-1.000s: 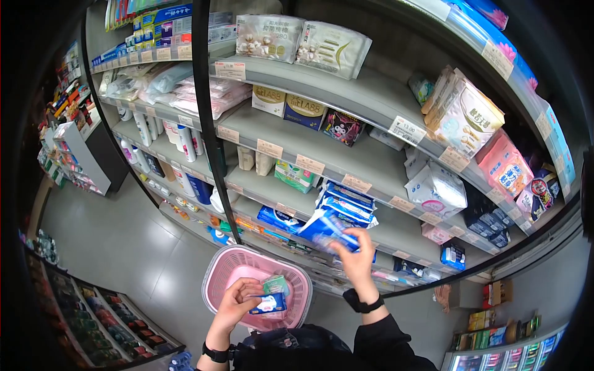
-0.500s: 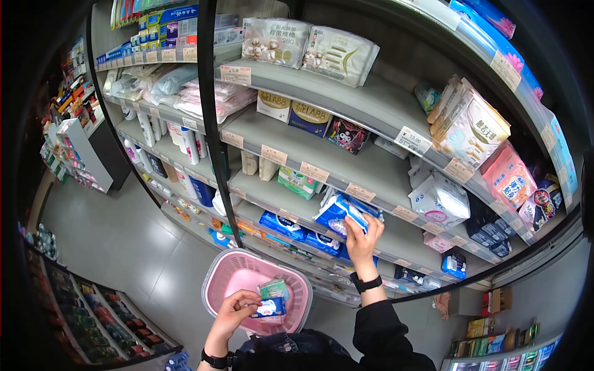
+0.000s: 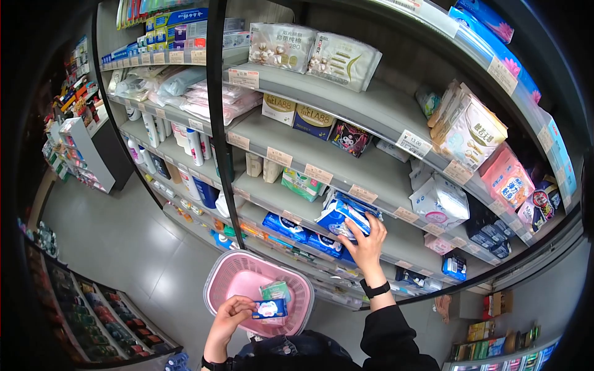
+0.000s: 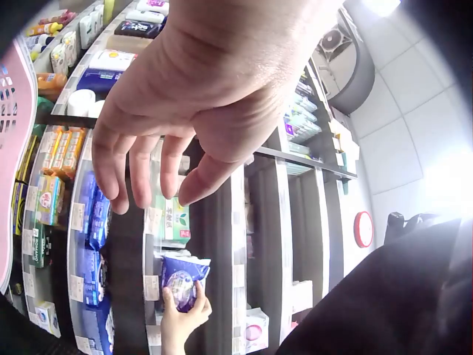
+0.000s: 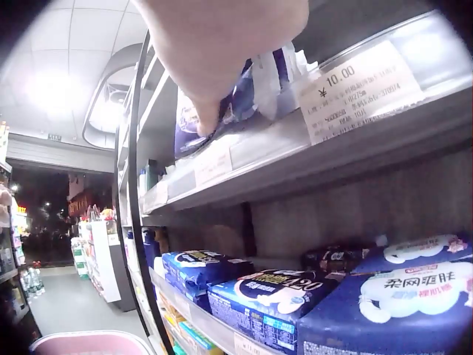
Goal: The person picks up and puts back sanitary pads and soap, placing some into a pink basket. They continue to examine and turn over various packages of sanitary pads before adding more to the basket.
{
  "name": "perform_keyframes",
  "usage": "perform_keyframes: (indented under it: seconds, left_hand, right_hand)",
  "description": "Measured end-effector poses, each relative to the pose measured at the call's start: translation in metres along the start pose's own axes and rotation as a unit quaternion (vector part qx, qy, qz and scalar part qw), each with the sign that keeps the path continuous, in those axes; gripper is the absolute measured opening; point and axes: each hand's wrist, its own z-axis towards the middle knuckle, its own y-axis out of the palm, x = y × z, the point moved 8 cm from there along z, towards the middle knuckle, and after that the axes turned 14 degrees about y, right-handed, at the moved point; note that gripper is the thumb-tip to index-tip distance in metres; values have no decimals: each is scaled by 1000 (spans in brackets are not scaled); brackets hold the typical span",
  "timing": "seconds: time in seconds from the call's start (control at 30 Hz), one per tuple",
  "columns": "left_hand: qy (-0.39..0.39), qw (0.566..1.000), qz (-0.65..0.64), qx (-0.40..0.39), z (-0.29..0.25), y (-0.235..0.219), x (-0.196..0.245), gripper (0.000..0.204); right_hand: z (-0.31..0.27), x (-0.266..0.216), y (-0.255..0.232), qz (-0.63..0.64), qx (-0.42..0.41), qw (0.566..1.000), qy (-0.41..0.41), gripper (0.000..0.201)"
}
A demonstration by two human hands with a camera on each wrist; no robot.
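At the shelf, my right hand (image 3: 370, 246) grips a blue-and-white pack of sanitary pads (image 3: 335, 216), thumb on its near side and fingers over the top. The pack sits at the front of similar packs on that shelf; the right wrist view shows the thumb against its printed front (image 5: 190, 122). My left hand (image 3: 229, 316) hovers over the pink basket (image 3: 213, 278) with loosely bent fingers, and the left wrist view shows nothing between them. Just beside its fingertips in the head view lies a small dark-blue pack (image 3: 270, 308) in the basket, overlapping a green pack (image 3: 275, 289).
Blue packs (image 3: 284, 226) line the shelf below, behind a ledge with price tags (image 5: 362, 89). A green pack (image 3: 304, 183) stands left of my right hand. A black upright post (image 3: 216, 111) divides the shelving. Grey tiled floor (image 3: 148, 260) lies left of the basket.
My right hand has moved the blue pack from in front of the shelf up and back onto the similar packs. My left hand stays over the basket.
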Motion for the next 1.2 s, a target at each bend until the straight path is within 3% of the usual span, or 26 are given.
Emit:
perform_keyframes:
  seconds: [0.2,0.43,0.57,0.73,0.8,1.0,1.1,1.17,1.2]
  left_hand:
    - [-10,1000,-10,5,-2,0,-3,26]
    - [-2,1000,-8,-20,1,11,-4,24]
    - [-7,999,-8,-30,1,13,-5,24]
    - [-13,1000,-11,-19,0,8,-9,24]
    - [-13,1000,-10,-14,0,7,-9,24]
    - [-7,1000,-19,-6,-1,3,-10,23]
    - [-4,1000,-18,4,-2,2,-6,22]
    - [5,1000,-9,7,-2,-1,-4,22]
    - [5,1000,-13,11,-2,-3,-4,22]
  right_hand:
    - [4,20,6,-62,36,997,34,51]
    - [1,-3,-9,-5,-75,996,37,36]
    - [3,-18,-22,-11,-20,998,54,41]
    - [8,-37,-10,-70,-26,997,8,48]
    - [10,-30,19,-90,-88,992,-6,47]
    - [26,-33,25,-73,-76,994,3,44]
    - [18,-33,15,-44,-82,996,-4,58]
    - [12,-12,-11,-15,-11,987,158,82]
    - [7,6,-9,11,-12,975,223,112]
